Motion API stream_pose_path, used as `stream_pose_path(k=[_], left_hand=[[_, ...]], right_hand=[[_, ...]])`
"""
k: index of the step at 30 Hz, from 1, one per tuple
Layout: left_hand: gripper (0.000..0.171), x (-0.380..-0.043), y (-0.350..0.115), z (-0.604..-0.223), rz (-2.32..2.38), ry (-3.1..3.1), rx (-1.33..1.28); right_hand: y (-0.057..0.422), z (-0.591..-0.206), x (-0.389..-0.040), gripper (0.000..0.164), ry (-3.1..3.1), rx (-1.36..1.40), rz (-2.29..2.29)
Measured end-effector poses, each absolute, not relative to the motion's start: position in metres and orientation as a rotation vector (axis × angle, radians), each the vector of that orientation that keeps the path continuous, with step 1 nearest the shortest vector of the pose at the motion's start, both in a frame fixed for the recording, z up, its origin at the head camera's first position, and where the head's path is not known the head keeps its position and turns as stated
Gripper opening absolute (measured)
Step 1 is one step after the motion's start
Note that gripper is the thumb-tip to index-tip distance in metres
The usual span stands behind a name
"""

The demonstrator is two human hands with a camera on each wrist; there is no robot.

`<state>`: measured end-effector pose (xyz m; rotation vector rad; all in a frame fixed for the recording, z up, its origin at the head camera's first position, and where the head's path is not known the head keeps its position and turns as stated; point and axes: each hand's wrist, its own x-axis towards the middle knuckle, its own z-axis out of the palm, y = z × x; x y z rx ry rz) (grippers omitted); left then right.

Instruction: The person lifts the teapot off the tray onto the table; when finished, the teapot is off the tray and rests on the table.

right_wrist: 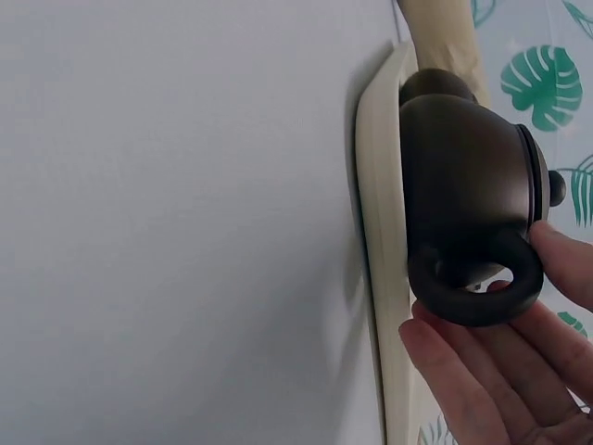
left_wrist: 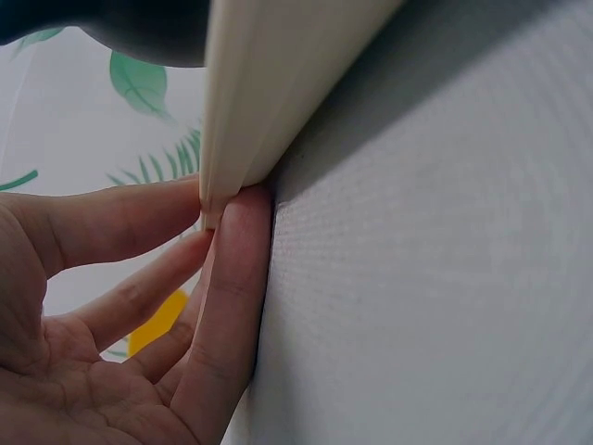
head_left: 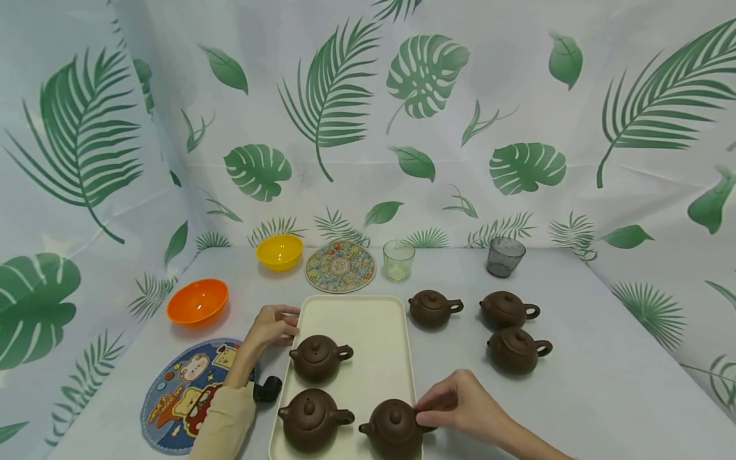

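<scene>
A cream tray (head_left: pixel 358 319) carries three dark brown lidded teapots. My left hand (head_left: pixel 273 328) is at the tray's left edge; in the left wrist view its thumb and fingers (left_wrist: pixel 243 278) pinch the rim from both sides. At the tray's near right corner, my right hand (head_left: pixel 468 409) holds a teapot (head_left: pixel 392 429) by its handle (right_wrist: pixel 477 301), thumb near the lid side and fingers behind the loop. Its spout points left. Another teapot (head_left: pixel 309 421) stands beside it at near left, and a smaller-looking teapot (head_left: pixel 319 359) sits behind that one.
Right of the tray stand three more teapots: one (head_left: pixel 432 310) near its far corner, two (head_left: pixel 508 310) (head_left: pixel 517 351) close together. Behind are a green glass (head_left: pixel 398 260), grey glass (head_left: pixel 505 257), round patterned mat (head_left: pixel 340 267) and yellow bowl (head_left: pixel 279 253). An orange bowl (head_left: pixel 198 304) and blue mat (head_left: pixel 158 409) lie left.
</scene>
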<state>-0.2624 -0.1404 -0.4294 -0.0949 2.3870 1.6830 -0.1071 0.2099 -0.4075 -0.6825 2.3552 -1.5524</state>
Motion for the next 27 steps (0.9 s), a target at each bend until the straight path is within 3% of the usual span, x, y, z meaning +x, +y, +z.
stream_pose_path(k=[18,27], left_hand=[[0.046,-0.262,-0.14,-0.429,1.678,2.386,-0.093],[0.046,-0.262,-0.14,-0.43,1.681,2.385,-0.1]], right_hand=[[0.209,-0.407,-0.097,0.02,2.396,-0.754,-1.585],[0.217,-0.403,-0.109,0.018,2.439,-0.814,-1.55]])
